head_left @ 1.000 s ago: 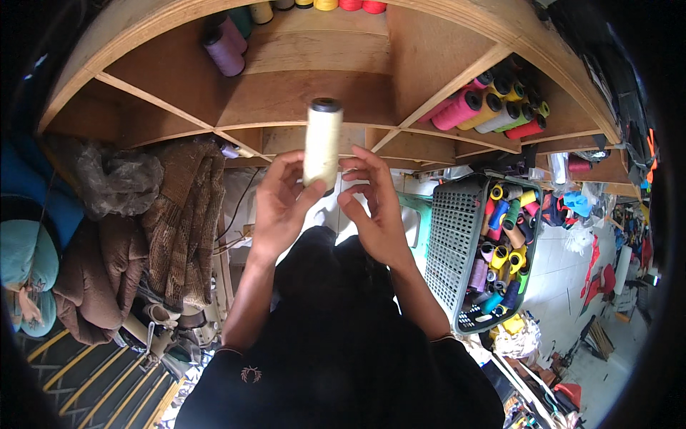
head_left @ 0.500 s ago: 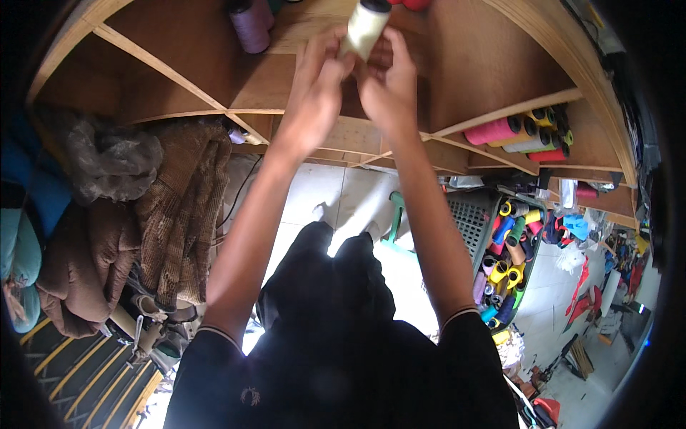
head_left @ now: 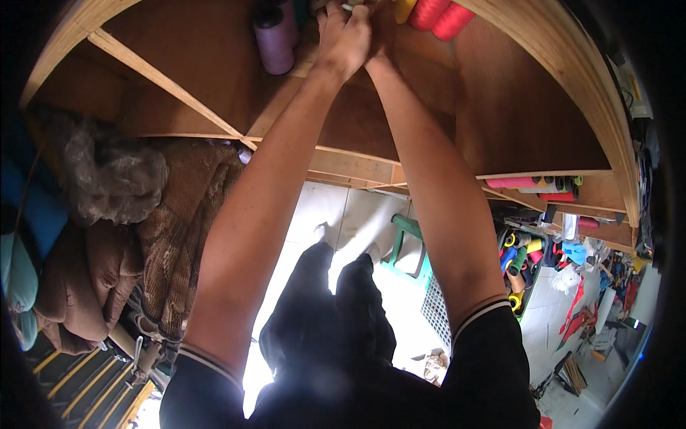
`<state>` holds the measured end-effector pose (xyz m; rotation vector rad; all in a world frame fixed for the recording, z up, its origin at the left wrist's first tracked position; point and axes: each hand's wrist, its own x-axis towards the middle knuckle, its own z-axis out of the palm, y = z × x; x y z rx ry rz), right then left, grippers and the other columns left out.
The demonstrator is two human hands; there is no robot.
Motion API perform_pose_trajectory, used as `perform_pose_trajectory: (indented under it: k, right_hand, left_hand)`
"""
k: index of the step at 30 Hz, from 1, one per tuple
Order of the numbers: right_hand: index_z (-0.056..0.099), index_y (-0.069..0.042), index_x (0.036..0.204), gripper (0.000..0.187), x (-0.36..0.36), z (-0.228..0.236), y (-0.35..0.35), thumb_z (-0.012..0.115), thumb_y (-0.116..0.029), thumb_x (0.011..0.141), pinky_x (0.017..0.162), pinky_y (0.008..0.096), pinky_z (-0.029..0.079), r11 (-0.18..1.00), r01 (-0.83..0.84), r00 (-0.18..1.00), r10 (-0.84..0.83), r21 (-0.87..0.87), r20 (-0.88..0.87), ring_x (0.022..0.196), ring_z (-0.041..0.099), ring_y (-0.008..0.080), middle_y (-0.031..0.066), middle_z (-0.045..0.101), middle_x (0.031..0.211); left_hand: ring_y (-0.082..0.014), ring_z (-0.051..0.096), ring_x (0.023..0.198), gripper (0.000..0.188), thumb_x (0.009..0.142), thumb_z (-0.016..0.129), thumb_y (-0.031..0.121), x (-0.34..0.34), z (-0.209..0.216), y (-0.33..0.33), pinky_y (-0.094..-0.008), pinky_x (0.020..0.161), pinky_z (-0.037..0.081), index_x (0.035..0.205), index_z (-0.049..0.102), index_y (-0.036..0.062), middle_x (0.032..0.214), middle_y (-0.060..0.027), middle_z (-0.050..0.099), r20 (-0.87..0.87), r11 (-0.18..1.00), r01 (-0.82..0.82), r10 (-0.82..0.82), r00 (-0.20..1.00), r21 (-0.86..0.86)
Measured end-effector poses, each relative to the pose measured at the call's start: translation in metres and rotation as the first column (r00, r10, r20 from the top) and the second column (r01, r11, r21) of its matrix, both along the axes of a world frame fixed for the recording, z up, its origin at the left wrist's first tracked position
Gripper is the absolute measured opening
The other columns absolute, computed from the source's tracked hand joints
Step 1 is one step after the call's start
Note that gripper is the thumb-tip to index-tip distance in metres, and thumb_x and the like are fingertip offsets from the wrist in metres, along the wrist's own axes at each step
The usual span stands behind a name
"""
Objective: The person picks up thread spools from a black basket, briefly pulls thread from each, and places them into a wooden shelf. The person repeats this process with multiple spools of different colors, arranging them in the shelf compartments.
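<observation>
At the left of the upper wooden shelf compartment (head_left: 529,107), purple spools (head_left: 274,50) are already in place. Next, the left hand (head_left: 346,39) reaches deep inside, fingers bent beside a pale object (head_left: 348,7), perhaps a thread spool; only a sliver shows at the picture's top edge, so I can't tell whether its grip is closed on it. The right hand (head_left: 382,30) is close alongside, mostly hidden, its grip unreadable too. That placement looks unfinished, with both hands inside. Further right, red spools (head_left: 451,21) are also in; below, the basket (head_left: 434,311) holds many loose, mixed-colour spools (head_left: 516,261).
</observation>
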<state>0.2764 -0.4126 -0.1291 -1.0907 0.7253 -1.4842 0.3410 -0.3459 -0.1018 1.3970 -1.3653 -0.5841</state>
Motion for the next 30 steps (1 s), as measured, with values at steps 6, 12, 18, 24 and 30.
perform_pose_trajectory:
  k: [6,12,18,24,30]
  right_hand:
    - [0.051,-0.004,0.118,0.033,0.004,-0.001,-0.008,0.049,-0.030,0.097,0.081,0.0335,0.049,0.997,0.068,0.993,-0.071,-0.037,-0.092,0.096,0.058,0.0208,0.0106,0.059,0.105]
    - [0.052,-0.003,0.117,0.032,0.007,-0.001,-0.007,0.051,-0.027,0.096,0.081,0.0328,0.049,0.994,0.093,0.983,-0.101,-0.060,-0.155,0.095,0.058,0.0200,0.0103,0.060,0.104]
    - [0.052,-0.003,0.117,0.030,0.004,0.002,-0.004,0.052,-0.025,0.096,0.080,0.0320,0.048,0.989,0.113,0.963,-0.132,-0.094,-0.233,0.094,0.058,0.0192,0.0100,0.060,0.103]
    - [0.053,-0.003,0.116,0.029,-0.002,0.008,0.004,0.054,-0.022,0.095,0.080,0.0313,0.048,0.956,0.174,0.845,-0.268,-0.235,-0.463,0.093,0.059,0.0184,0.0097,0.061,0.102]
    - [0.053,-0.002,0.115,0.028,-0.006,0.054,-0.010,0.056,-0.020,0.094,0.079,0.0305,0.048,0.874,-0.067,0.355,-0.429,-0.481,-0.830,0.092,0.059,0.0176,0.0094,0.061,0.101]
  left_hand:
    - [-0.0326,0.031,0.136,0.059,0.095,0.045,0.042,0.001,-0.002,-0.009,-0.0387,0.112,0.028,0.139,0.040,0.0024,0.147,-0.0203,0.035,-0.030,0.997,0.071,-0.071,0.997,0.002]
    - [-0.0283,0.032,0.137,0.054,0.097,0.046,0.038,0.006,-0.005,-0.006,-0.0377,0.112,0.029,0.140,0.042,0.0056,0.149,-0.0157,0.036,0.172,1.000,0.005,0.000,0.985,-0.030]
    - [-0.0268,0.040,0.130,0.046,0.098,0.044,0.034,0.008,0.014,0.006,-0.0377,0.110,0.034,0.136,0.045,0.0069,0.142,-0.0131,0.045,0.335,1.000,-0.012,0.014,0.942,-0.007]
    - [-0.0414,0.056,0.112,0.045,0.089,0.046,0.026,-0.013,0.016,0.015,-0.0406,0.100,0.041,0.117,0.056,-0.0081,0.114,-0.0303,0.061,-0.364,0.953,-0.166,0.253,0.896,0.254]
    - [-0.0310,0.061,0.085,0.027,0.091,0.047,0.017,-0.017,0.021,0.048,-0.0414,0.080,0.046,0.096,0.054,-0.0089,0.089,-0.0214,0.063,-0.600,0.947,-0.301,0.308,0.738,0.116]
